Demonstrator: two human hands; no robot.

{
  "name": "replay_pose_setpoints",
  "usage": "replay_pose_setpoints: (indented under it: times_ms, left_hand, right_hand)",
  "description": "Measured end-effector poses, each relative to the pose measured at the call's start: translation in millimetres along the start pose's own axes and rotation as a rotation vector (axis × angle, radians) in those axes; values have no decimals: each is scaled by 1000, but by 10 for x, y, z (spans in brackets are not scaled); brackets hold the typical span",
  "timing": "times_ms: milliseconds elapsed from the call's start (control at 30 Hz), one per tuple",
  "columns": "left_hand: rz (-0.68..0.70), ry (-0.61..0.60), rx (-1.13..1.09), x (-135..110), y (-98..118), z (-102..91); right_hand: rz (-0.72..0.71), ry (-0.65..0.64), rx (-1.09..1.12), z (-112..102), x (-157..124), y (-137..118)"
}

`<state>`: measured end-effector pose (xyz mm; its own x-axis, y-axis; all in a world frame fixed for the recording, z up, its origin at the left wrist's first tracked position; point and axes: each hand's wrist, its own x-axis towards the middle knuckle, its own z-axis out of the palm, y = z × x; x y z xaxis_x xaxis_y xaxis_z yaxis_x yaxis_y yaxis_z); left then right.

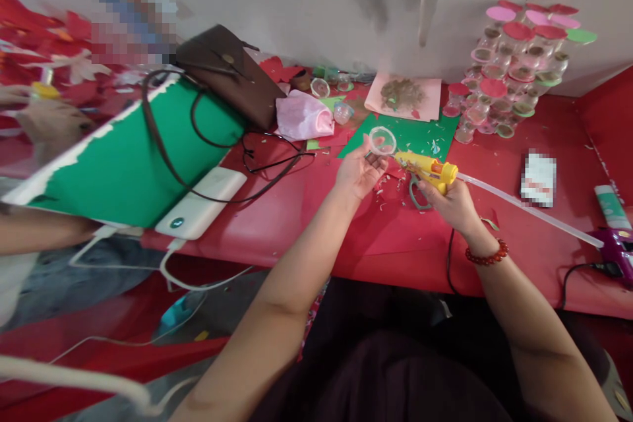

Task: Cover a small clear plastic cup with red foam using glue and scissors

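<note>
My left hand [360,170] holds a small clear plastic cup [383,140] between thumb and fingers, its round rim turned up toward me. In my right hand [455,203] is a yellow glue gun [428,168], its nozzle pointing left and close to the cup. A long translucent glue stick [529,208] runs out of the gun's back toward the right. Scissors with grey-green handles [419,194] lie beneath the gun on red paper. Small paper scraps are scattered around them, and a green sheet [363,135] lies behind.
Joined clear cups with coloured discs [509,72] stand at the back right. A phone [539,178] and a purple device [618,250] lie on the right. Left are a brown bag [232,72], eyeglasses [277,161], a white power bank [202,204] and a green board [123,151]; beyond, another person's hand [54,119].
</note>
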<state>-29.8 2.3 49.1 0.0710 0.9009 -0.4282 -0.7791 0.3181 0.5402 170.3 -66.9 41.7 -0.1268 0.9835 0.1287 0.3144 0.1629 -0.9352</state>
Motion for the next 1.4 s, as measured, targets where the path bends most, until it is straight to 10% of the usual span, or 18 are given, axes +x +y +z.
replay_pose_setpoints:
  times_ms: [533,1033,1400]
  left_hand:
    - [52,27,24,52,-26,-26]
    - [21,65,-10,11,106,-57]
    - [-6,55,8,80,82,-52]
  right_hand:
    - [35,-4,81,57,21,11]
    - [454,487,556,18,222,148]
    - [641,588,591,-152,355,148]
